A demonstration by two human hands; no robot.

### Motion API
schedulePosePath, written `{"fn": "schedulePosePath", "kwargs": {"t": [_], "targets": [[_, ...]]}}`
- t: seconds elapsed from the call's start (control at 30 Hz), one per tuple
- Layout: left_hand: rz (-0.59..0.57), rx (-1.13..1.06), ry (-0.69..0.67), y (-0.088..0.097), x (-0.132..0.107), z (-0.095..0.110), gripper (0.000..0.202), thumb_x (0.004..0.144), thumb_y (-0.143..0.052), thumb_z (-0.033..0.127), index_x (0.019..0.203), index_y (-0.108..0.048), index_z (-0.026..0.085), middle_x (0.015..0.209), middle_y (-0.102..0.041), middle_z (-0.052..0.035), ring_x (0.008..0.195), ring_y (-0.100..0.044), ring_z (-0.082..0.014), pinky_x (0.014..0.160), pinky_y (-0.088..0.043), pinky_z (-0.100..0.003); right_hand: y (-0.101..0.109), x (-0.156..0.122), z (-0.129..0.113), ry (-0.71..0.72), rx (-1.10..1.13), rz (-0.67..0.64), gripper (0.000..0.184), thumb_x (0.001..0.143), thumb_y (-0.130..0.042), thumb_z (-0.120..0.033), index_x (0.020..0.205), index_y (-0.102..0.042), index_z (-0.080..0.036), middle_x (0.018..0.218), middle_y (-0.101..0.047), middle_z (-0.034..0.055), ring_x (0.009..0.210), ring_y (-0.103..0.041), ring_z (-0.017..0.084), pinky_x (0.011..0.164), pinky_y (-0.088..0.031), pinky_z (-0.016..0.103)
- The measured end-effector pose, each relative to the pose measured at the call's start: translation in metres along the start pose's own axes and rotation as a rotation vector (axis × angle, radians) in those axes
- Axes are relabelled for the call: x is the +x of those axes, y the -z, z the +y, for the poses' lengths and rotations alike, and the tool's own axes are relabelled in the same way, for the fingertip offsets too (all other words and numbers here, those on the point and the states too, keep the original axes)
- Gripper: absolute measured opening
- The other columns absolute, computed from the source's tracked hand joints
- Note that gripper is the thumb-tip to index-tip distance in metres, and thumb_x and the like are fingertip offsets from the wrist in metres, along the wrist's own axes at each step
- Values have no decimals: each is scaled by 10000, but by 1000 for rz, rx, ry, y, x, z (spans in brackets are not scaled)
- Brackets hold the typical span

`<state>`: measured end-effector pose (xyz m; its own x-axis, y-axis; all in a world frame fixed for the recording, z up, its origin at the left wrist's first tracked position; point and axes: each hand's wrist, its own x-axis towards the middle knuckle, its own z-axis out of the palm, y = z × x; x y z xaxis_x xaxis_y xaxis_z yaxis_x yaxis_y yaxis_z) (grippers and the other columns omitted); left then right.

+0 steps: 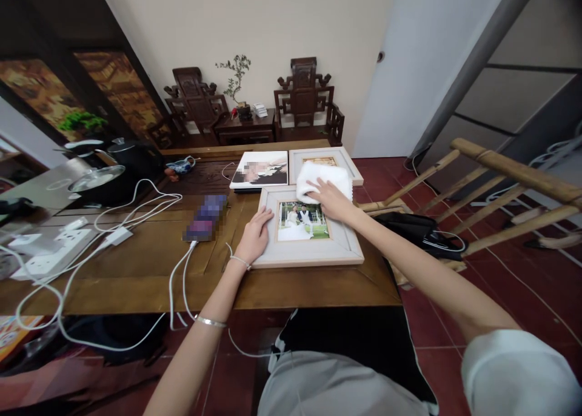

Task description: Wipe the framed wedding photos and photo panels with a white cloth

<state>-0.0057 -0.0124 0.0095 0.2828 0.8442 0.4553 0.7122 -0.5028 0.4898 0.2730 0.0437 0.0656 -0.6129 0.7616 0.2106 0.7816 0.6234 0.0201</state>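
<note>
A pale framed photo [309, 250] lies flat on the wooden table [150, 270] in front of me. My left hand [255, 234] rests flat on the frame's left edge, fingers stretched out. My right hand [331, 199] presses a folded white cloth [325, 176] against the frame's top right corner, fingers lying on the cloth. Behind it lie a second pale frame [336, 159], partly covered by the cloth, and a frameless photo print [260, 170].
A phone [205, 217] on a white cable lies left of the frame. White power strips [43, 252] and tangled cables cover the table's left side, with dark pots [109, 170] behind. A bamboo chair [477, 191] with a black bag stands to the right. Carved chairs line the far wall.
</note>
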Motion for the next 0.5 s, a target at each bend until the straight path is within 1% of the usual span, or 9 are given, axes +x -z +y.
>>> {"fn": "schedulePosePath", "kwargs": {"t": [0.1,0.2,0.27,0.37,0.43,0.5], "targets": [[8,-9,1,-1,0,0,420,883,-411,76,1215,-655,159,1354,-643,-104,1402,-462,-242,1197,-356,-480,-1,-7,-15,39,-71,-54,622,778,-440,57,1363,-573,-108,1584,-369,165,1453,-294,397,1140,-267,606],[12,-14,3,-3,0,-1,418,879,-416,78,1213,-657,149,1356,-639,-118,1403,-461,-249,1196,-356,-479,5,-33,-40,98,-73,-110,558,811,-447,17,1330,-606,-110,1557,-410,176,1417,-358,396,1113,-307,593],[11,-13,4,-4,1,-1,424,874,-416,73,1214,-657,154,1359,-638,-111,1404,-461,-247,1196,-357,-482,18,-54,-57,135,-25,-164,567,801,-457,8,1330,-613,-124,1539,-438,176,1388,-408,385,1088,-349,570],[9,-9,3,-4,1,-1,435,865,-414,65,1214,-657,162,1359,-640,-96,1407,-457,-246,1197,-355,-489,48,-83,-80,196,100,-272,623,763,-447,34,1332,-619,-153,1499,-491,173,1327,-499,345,1041,-422,495],[8,-6,7,-4,1,0,437,863,-412,65,1213,-657,153,1359,-640,-101,1409,-454,-250,1199,-352,-486,67,-96,-91,217,184,-331,632,753,-425,45,1306,-635,-178,1433,-560,167,1242,-581,307,986,-472,435],[4,-3,9,-4,1,0,437,863,-408,64,1214,-658,138,1362,-636,-113,1410,-451,-252,1203,-347,-478,75,-102,-96,218,252,-351,628,750,-422,41,1283,-643,-207,1358,-617,152,1171,-631,280,943,-499,404]]}}
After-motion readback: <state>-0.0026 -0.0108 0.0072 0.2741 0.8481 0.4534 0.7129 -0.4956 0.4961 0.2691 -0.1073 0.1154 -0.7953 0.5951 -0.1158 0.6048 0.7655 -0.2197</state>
